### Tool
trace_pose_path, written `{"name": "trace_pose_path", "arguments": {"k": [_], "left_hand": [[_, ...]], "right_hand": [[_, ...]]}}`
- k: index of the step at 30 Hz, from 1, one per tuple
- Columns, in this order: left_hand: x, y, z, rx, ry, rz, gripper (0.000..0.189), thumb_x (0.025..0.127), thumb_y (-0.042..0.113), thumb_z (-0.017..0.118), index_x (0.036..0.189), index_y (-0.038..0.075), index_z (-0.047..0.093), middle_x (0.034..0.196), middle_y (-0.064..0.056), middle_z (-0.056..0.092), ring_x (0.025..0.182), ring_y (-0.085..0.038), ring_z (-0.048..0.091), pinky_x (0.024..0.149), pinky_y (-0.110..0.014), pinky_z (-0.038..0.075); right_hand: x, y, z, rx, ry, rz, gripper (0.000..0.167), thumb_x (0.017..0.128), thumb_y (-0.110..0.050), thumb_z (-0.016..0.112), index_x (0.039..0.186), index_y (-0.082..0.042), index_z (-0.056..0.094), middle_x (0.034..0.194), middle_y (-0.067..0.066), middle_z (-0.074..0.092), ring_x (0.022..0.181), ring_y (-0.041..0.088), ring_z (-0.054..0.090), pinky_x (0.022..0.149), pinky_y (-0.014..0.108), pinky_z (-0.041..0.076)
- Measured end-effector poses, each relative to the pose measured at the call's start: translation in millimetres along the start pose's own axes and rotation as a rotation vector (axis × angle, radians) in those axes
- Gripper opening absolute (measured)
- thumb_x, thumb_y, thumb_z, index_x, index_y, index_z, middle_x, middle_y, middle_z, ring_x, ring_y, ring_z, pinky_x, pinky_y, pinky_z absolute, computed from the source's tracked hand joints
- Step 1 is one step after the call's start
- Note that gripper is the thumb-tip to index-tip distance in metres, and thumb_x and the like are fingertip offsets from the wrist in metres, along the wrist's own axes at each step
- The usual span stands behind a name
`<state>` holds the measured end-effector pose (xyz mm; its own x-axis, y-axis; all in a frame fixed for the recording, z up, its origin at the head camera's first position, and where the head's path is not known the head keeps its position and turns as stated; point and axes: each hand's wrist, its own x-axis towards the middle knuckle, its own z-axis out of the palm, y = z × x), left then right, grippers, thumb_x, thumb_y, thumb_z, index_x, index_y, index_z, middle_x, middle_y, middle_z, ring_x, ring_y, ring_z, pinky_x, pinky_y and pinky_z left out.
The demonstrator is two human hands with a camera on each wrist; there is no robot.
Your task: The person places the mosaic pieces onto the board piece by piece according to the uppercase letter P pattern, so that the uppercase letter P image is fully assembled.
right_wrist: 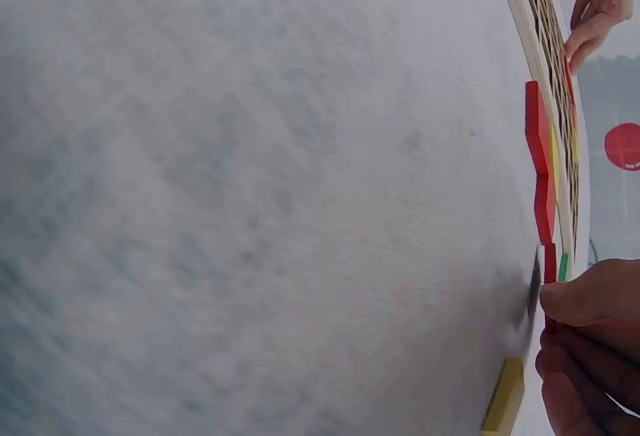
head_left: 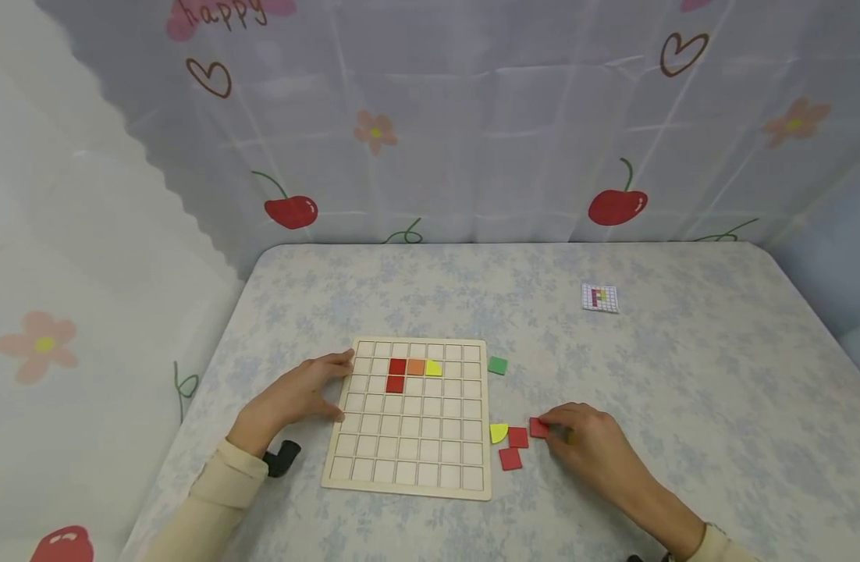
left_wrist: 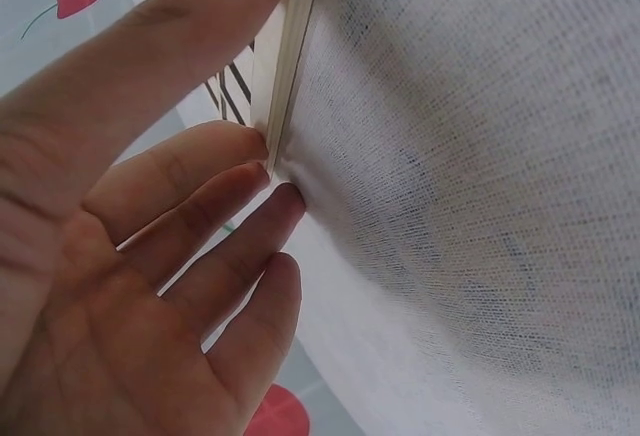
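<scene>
A pale wooden grid board (head_left: 409, 449) lies on the table; on it are two dark red squares (head_left: 396, 375), an orange square (head_left: 416, 367) and a yellow quarter-round tile (head_left: 433, 368). The thumb and fingertips of my left hand (head_left: 300, 396) rest along the board's left edge, fingers loosely extended in the left wrist view. To the right of the board, my right hand (head_left: 602, 449) pinches a red square tile (head_left: 538, 428) between thumb and fingers; in the right wrist view it casts a shadow. A yellow piece (right_wrist: 504, 396) lies beneath that hand, mostly hidden in the head view.
Beside the board's right edge lie a green square (head_left: 498, 365), a second yellow quarter-round tile (head_left: 499, 433) and two red squares (head_left: 517, 437). A small card (head_left: 599, 298) with a coloured grid pattern lies farther back. A black object (head_left: 282, 459) shows by the left wrist.
</scene>
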<state>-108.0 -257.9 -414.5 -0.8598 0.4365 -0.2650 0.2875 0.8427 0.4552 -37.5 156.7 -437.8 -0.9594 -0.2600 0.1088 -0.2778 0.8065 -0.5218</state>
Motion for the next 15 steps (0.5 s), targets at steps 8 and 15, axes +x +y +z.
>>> {"name": "trace_pose_path", "arguments": {"k": [8,15], "left_hand": [[-1.0,2.5,-0.4,-0.012,-0.012,-0.041,0.079,0.072,0.014,0.087,0.139,-0.007,0.051,0.157,-0.018,0.031,0.141,-0.043,0.031,0.107,-0.054,0.038],[-0.8,3.9,-1.7,-0.002,-0.002,-0.024,0.078,0.072,0.014,0.087,0.139,-0.007,0.052,0.156,-0.019,0.032,0.141,-0.041,0.031,0.107,-0.053,0.039]], "right_hand": [[15.0,-17.5,2.9,0.032,0.014,-0.003,0.022,0.075,-0.003,0.084,0.096,-0.009,0.078,0.097,-0.001,0.071,0.089,0.017,0.065,0.075,0.037,0.058],[36.6,-47.9,22.3,0.082,-0.070,-0.053,0.018,0.082,-0.009,0.080,0.099,-0.009,0.077,0.098,-0.002,0.070,0.095,0.016,0.064,0.079,0.035,0.055]]}}
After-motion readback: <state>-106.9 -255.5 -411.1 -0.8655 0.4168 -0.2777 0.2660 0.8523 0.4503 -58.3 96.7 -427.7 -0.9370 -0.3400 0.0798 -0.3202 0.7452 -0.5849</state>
